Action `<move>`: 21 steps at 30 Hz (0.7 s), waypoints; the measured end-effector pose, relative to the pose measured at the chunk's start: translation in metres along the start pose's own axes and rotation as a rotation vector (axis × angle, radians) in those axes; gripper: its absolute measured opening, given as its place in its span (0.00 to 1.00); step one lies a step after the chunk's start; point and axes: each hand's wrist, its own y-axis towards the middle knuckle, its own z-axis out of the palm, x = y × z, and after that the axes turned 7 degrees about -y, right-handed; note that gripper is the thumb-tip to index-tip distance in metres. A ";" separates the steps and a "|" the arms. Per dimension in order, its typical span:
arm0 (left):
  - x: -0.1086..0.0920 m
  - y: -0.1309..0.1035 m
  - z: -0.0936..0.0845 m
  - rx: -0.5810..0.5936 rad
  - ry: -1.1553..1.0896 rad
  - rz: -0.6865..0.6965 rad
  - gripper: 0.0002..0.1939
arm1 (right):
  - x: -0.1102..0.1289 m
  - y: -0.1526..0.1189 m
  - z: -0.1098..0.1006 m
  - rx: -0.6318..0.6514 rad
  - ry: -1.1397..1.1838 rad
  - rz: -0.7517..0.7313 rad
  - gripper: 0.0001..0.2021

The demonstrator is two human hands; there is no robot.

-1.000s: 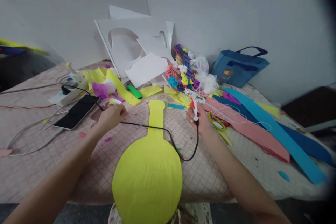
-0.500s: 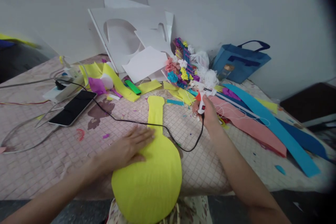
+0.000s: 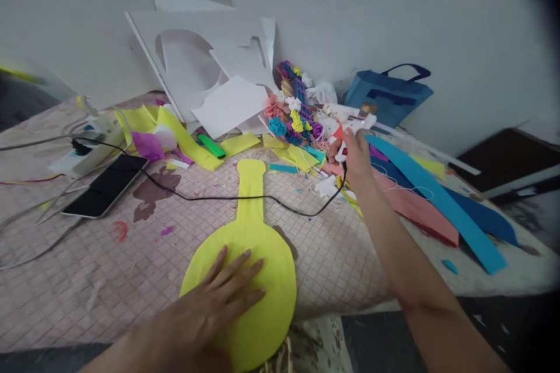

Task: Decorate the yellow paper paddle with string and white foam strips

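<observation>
A flat yellow banjo-shaped piece (image 3: 273, 256), with a round body and a narrow neck, lies at the table's front edge, its lower end overhanging. My left hand (image 3: 219, 297) rests on its round body, palm down with fingers spread. My right hand (image 3: 356, 157) grips a white hot glue gun (image 3: 361, 122) with an orange trigger, held over the craft scraps at the right. The gun's black cord (image 3: 201, 199) runs left across the yellow neck to the power strip (image 3: 83, 157).
A phone (image 3: 105, 186) lies at the left. White cut-out boards (image 3: 192, 58) lean on the wall. Behind are a green cutter (image 3: 211, 145), paper flowers (image 3: 284, 116) and a blue bag (image 3: 385, 93). Blue (image 3: 437, 204) and pink paper strips (image 3: 420, 218) lie right.
My left hand has slid from the piece's neck down onto its round body. My right hand has moved the glue gun slightly away and to the right. The view has shifted a little.
</observation>
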 end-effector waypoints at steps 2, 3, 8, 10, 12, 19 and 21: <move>-0.003 0.004 0.000 0.056 -0.035 0.000 0.54 | 0.004 0.012 -0.004 -0.050 -0.026 -0.090 0.19; -0.004 0.006 0.000 0.071 -0.046 0.002 0.56 | 0.006 0.017 -0.006 -0.060 -0.037 -0.126 0.18; -0.010 0.010 0.001 0.081 -0.009 0.021 0.54 | 0.008 0.025 -0.009 -0.067 -0.094 -0.174 0.17; -0.016 0.012 -0.002 0.105 0.013 0.034 0.50 | 0.009 0.025 -0.010 -0.124 -0.097 -0.202 0.17; -0.021 0.016 -0.007 0.120 0.027 0.041 0.46 | 0.010 0.026 -0.012 -0.150 -0.139 -0.230 0.17; -0.029 0.033 -0.022 0.113 0.042 0.093 0.42 | 0.015 0.008 0.003 0.302 -0.412 0.029 0.18; -0.021 0.033 -0.027 0.087 0.026 0.132 0.41 | 0.017 0.001 0.011 0.436 -0.414 0.089 0.18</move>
